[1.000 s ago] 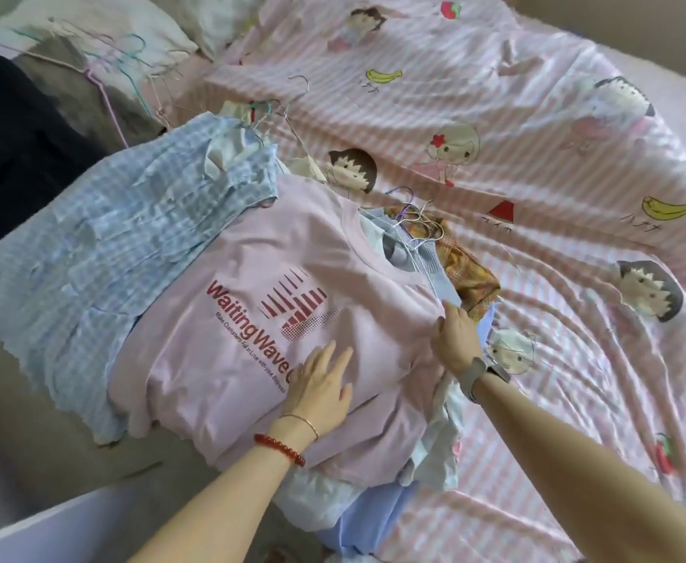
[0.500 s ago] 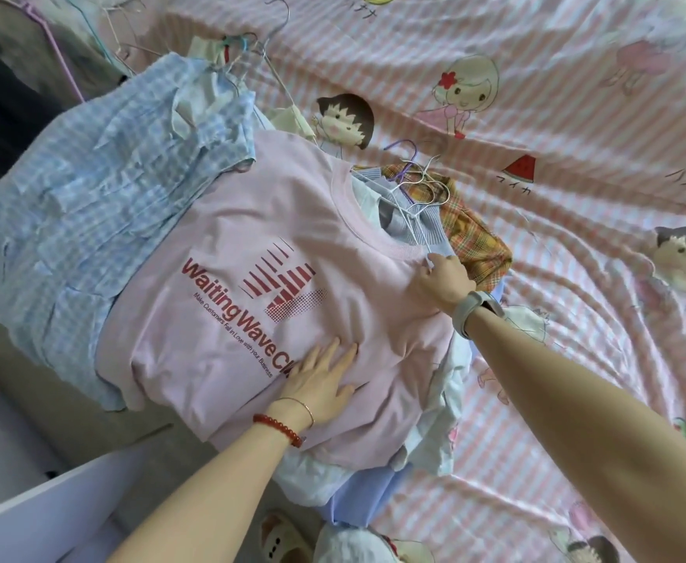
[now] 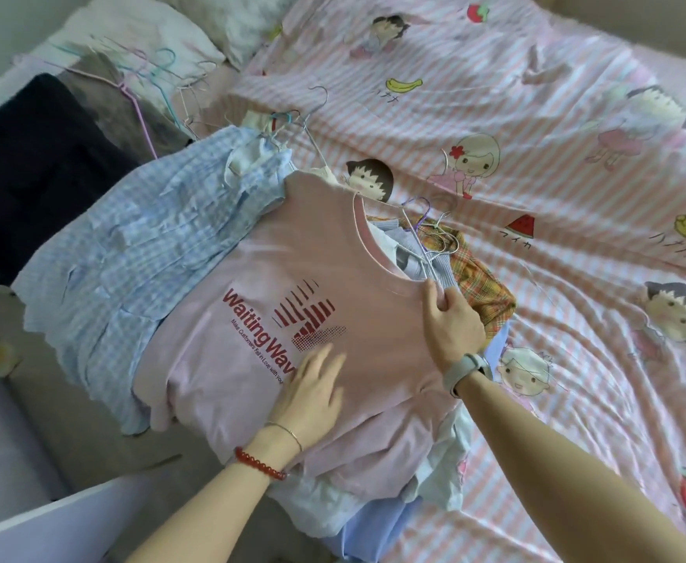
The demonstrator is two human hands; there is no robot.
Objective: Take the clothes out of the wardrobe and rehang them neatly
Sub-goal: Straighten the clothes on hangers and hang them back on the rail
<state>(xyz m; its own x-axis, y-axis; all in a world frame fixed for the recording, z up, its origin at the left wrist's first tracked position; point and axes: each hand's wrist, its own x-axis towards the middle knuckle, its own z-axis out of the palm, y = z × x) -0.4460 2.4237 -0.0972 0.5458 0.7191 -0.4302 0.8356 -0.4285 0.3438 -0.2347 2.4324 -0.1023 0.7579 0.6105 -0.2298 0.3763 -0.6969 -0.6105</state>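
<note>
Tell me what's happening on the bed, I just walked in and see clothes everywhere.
A person is sorting a pile of clothes on the bed. The left hand lies flat on a pink T-shirt on top of the pile, while the right hand pinches its collar. A blue checked garment lies beside it, and loose hangers lie near the pillows. Nothing is rehung yet.

One pink T-shirt (image 3: 284, 278) tops the pile, beside one blue checked garment (image 3: 130, 245) and one orange plaid garment (image 3: 479, 278). Two hands show (hangers too tangled to count).

Pink printed T-shirt (image 3: 292, 286) lies flat atop piled clothes (image 3: 130, 253).
</note>
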